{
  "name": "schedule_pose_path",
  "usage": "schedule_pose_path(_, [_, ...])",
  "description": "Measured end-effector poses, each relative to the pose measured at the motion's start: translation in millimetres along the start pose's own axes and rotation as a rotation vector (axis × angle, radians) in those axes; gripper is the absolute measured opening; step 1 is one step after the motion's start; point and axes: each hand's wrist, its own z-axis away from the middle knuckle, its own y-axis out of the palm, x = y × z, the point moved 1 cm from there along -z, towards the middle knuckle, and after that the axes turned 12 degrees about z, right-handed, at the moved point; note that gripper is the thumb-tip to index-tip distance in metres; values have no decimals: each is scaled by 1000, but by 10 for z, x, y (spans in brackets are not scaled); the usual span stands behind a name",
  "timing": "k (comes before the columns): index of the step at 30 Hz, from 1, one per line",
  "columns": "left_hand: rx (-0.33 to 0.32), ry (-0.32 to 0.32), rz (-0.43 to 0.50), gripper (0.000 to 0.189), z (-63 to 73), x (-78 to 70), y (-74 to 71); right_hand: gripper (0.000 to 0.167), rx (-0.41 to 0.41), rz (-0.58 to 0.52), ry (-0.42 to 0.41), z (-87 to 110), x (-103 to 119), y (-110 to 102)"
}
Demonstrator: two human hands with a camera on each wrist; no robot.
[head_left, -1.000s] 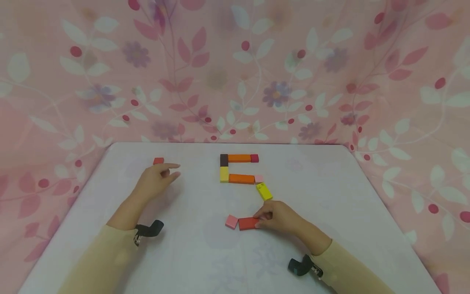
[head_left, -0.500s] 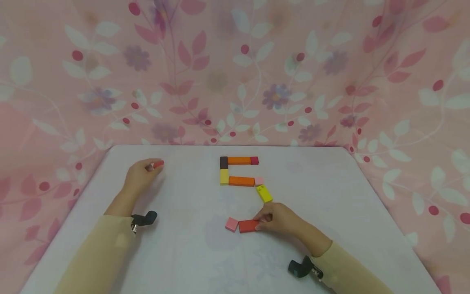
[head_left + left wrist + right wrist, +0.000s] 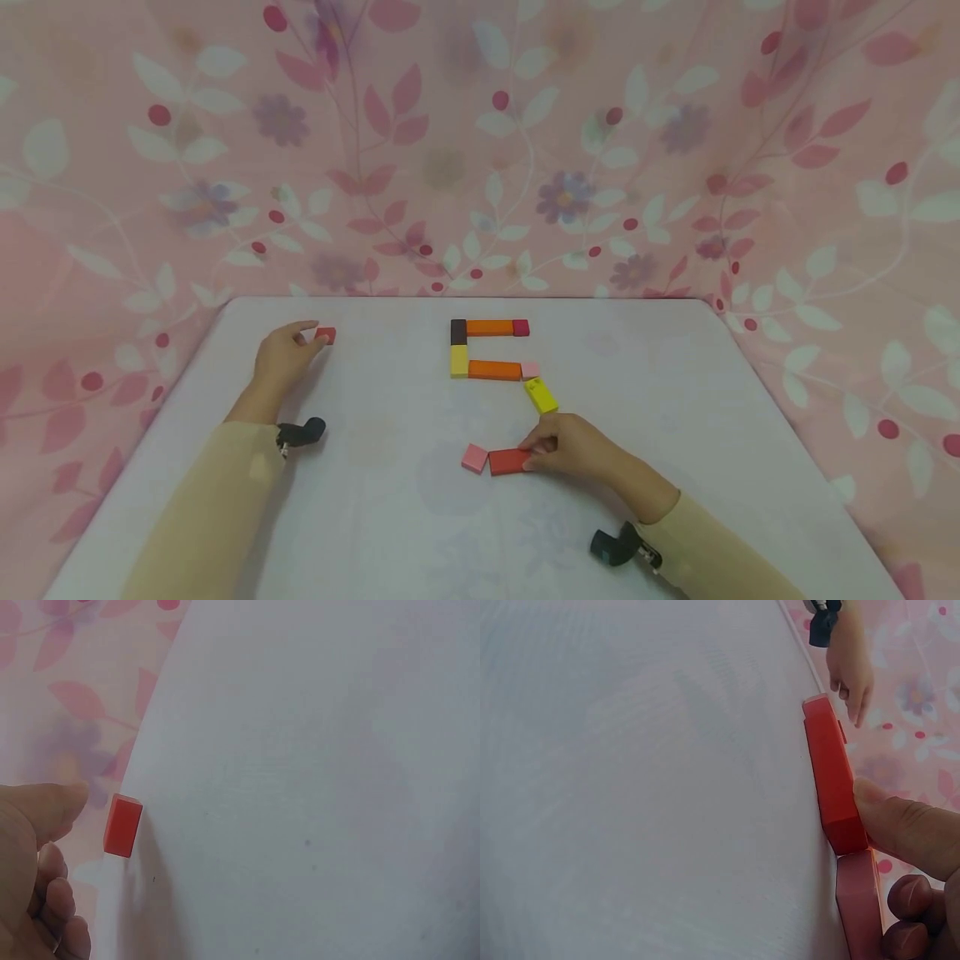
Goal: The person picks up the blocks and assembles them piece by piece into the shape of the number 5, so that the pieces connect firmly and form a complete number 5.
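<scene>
In the head view my left hand (image 3: 287, 358) is at the table's far left, thumb and index finger spread beside a small red block (image 3: 326, 335). The left wrist view shows a gap between that block (image 3: 123, 826) and the thumb (image 3: 64, 808). My right hand (image 3: 576, 446) pinches the right end of a longer red block (image 3: 508, 462) lying on the table. A pink block (image 3: 474, 458) lies at its left end. Seen from the right wrist, the thumb (image 3: 889, 814) touches the red block (image 3: 831, 780), and another pinkish block (image 3: 859, 904) abuts its near end.
Behind the right hand, a bright yellow block (image 3: 541, 395) lies tilted beside a light pink block (image 3: 530, 370). A row of orange (image 3: 494, 370), pale yellow (image 3: 459, 362), dark brown (image 3: 458, 332), orange (image 3: 490, 327) and crimson (image 3: 521, 327) blocks continues it. A flowered cloth hangs behind the white table (image 3: 375, 517).
My left hand drew back leftward, pinched the small red block half a second ago, and has now let go of it. The right hand stays in place on the longer red block.
</scene>
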Motion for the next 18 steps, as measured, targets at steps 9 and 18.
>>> schedule_pose_path(9, [55, -52, -17, 56, -78, 106, 35, 21, 11, -1, -1, 0, 9, -1])
schedule_pose_path(18, [62, -50, -41, 54, -147, 144, 93, 22, -5, -8, -4, 1, -2, 0])
